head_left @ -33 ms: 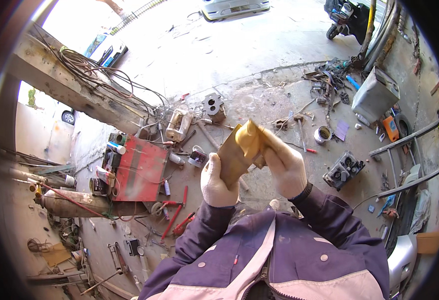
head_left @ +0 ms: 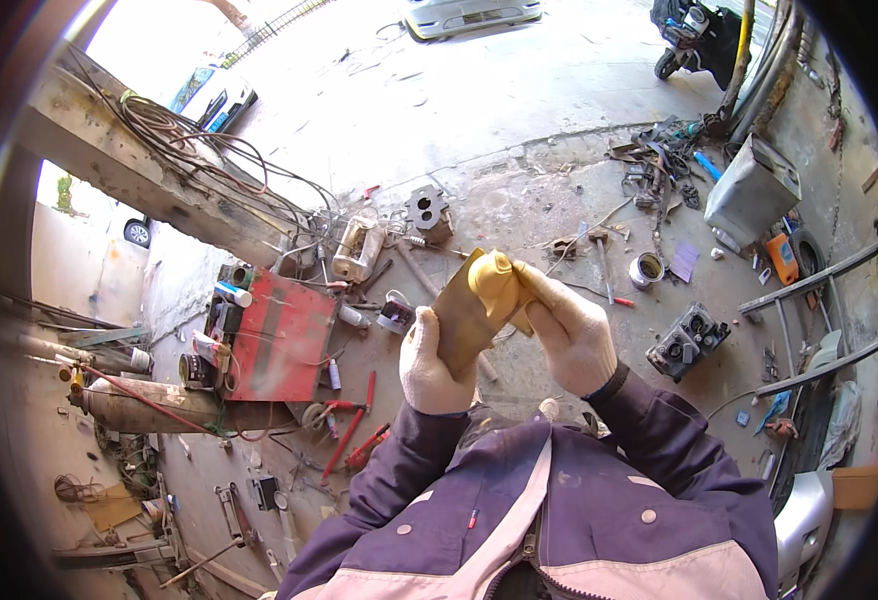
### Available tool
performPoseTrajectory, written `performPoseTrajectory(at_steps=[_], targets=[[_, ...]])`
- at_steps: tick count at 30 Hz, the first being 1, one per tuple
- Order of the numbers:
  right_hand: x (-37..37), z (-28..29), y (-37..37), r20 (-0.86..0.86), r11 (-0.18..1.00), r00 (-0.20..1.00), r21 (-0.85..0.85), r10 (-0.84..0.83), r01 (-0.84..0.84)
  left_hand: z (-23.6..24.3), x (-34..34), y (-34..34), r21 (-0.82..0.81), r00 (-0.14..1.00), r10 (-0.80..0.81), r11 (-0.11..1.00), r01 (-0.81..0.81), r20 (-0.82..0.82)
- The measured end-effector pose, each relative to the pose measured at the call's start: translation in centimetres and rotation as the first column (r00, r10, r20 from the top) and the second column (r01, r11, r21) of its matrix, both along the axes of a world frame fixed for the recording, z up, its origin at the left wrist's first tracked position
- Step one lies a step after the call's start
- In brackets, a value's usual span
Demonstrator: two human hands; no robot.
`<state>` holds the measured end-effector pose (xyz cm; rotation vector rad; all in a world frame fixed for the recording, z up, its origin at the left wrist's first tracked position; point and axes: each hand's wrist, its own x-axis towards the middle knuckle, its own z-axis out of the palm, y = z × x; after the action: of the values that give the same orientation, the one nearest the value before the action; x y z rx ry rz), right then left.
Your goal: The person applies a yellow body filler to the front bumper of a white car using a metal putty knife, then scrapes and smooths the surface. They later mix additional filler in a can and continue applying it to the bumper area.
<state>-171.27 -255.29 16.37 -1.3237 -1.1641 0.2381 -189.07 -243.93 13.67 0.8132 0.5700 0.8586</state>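
Both my hands wear pale knitted gloves and meet in the middle of the head view, in front of my chest. My left hand [head_left: 435,366] is closed on the edge of a flat olive-brown sheet [head_left: 467,328]. A glossy yellow rounded piece [head_left: 494,283] with a knob-like top lies against that sheet; whether the two are joined I cannot tell. At the right side of the yellow piece, my right hand [head_left: 571,338] is closed, thumb and fingers pinching its edge. The fingertips behind the sheet are hidden.
Left of me stands a red metal box [head_left: 277,338] beside a horizontal gas cylinder [head_left: 149,402]. A grey engine block [head_left: 427,212] sits ahead, a dark metal assembly [head_left: 688,341] to the right. A hammer [head_left: 604,265] and an open can [head_left: 647,268] lie on the floor.
The yellow piece has turned and dropped slightly between my hands, so its rounded knob-like top now shows. My right hand has shifted slightly downward.
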Motion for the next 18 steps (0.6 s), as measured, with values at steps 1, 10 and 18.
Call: performPoseTrajectory(at_steps=[1, 10, 18], targets=[[0.6, -0.1, -0.2, 0.066, 0.999, 0.998, -0.048, 0.023, -0.019, 0.1, -0.1, 0.1, -0.093, 1.0, -0.012, 0.996, 0.014, 0.029], [0.2, 1.4, 1.0, 0.618, 0.988, 0.779, -0.019, -0.11, 0.155, 1.8, 1.9, -0.3, 0.147, 0.988, 0.102, 0.985, -0.084, -0.116], [0.8, 1.1, 0.0, 0.291, 0.994, 0.955, 0.103, -0.054, 0.025, 2.3, 2.5, 0.9, 0.4, 0.933, 0.348, 0.871, -0.285, -0.093]])
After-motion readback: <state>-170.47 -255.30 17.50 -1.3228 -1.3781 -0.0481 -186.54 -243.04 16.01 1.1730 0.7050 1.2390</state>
